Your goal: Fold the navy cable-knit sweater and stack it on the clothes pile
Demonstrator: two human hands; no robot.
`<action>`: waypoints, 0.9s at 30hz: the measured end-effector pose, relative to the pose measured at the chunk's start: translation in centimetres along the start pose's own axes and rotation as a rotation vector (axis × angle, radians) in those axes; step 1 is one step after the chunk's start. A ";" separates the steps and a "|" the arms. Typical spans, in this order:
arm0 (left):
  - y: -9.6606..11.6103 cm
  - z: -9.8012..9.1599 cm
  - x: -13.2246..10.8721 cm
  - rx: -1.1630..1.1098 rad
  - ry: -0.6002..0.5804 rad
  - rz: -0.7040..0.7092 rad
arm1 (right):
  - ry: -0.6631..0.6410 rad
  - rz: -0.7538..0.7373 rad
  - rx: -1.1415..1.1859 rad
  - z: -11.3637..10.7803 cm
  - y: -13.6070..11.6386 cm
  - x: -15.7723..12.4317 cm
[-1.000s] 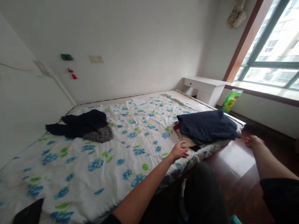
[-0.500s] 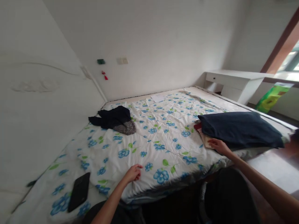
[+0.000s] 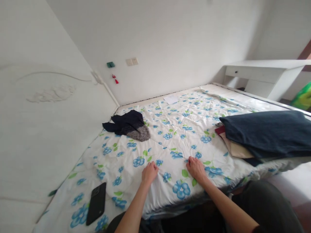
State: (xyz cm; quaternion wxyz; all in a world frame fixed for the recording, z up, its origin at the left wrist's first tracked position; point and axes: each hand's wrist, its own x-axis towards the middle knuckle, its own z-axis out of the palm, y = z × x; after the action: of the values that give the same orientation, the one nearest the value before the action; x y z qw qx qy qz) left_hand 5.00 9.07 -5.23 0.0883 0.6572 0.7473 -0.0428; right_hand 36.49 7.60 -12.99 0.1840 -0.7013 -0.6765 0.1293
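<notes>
Both hands rest on a white sheet with blue flowers (image 3: pixel 167 149) that covers the bed. My left hand (image 3: pixel 150 172) lies near the front edge, its fingers curled down against the cloth. To its right, my right hand (image 3: pixel 195 168) also has bent fingers on the sheet. Whether either hand pinches the fabric is hard to make out. A dark blue folded cloth (image 3: pixel 269 134) lies at the right over beige and dark red pieces (image 3: pixel 235 149). A dark garment with a grey knitted part (image 3: pixel 131 123) is crumpled at the back left.
A black phone (image 3: pixel 96 203) lies on the sheet at the front left. A white sheet of paper (image 3: pixel 170 99) is near the wall. The white headboard (image 3: pixel 48 129) stands left, and a white desk (image 3: pixel 259 72) stands beyond the bed at the back right.
My right hand has left the folded cloth pile and moved left onto the sheet. My left hand has moved slightly, its fingers now curled downward. The view has turned a little.
</notes>
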 end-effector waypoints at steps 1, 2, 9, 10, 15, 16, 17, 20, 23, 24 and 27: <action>-0.4 -0.2 1.2 0.013 0.029 0.004 | 0.019 -0.013 0.001 0.3 0.2 0.0; -0.7 -0.5 2.6 0.028 0.054 0.007 | 0.032 -0.023 0.006 0.6 0.3 0.0; -1.8 -4.1 13.5 0.110 0.085 -0.021 | 0.042 -0.033 0.045 1.1 0.4 0.6; -1.8 -4.7 15.0 0.096 0.082 -0.022 | 0.039 -0.030 0.044 1.2 0.4 0.7; -1.0 -6.6 20.1 -0.091 0.056 -0.024 | 0.042 -0.031 0.035 1.6 0.4 0.8; -0.7 -6.7 20.7 -0.135 0.061 -0.049 | 0.050 -0.033 0.038 1.7 0.5 0.8; -0.3 -6.8 21.1 -0.186 0.081 -0.081 | 0.058 -0.036 0.042 1.8 0.5 0.8; 0.5 -7.7 21.8 -0.341 0.190 -0.171 | 0.076 -0.035 0.054 2.0 0.5 0.9; 0.4 -11.0 22.4 -0.445 0.318 -0.206 | 0.097 -0.036 0.055 2.0 0.4 0.9; 0.1 -12.8 22.6 -0.464 0.362 -0.209 | 0.107 -0.039 0.051 2.0 0.4 0.9; -1.1 -20.1 23.2 -0.562 0.500 -0.151 | 0.124 -0.044 0.044 2.0 0.3 0.9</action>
State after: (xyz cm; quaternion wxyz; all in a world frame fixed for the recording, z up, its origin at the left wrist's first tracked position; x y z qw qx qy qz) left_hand -0.43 35.18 10.03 0.0767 0.5406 0.7747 0.3189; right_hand 35.97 8.64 -14.85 0.2439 -0.6886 -0.6761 0.0965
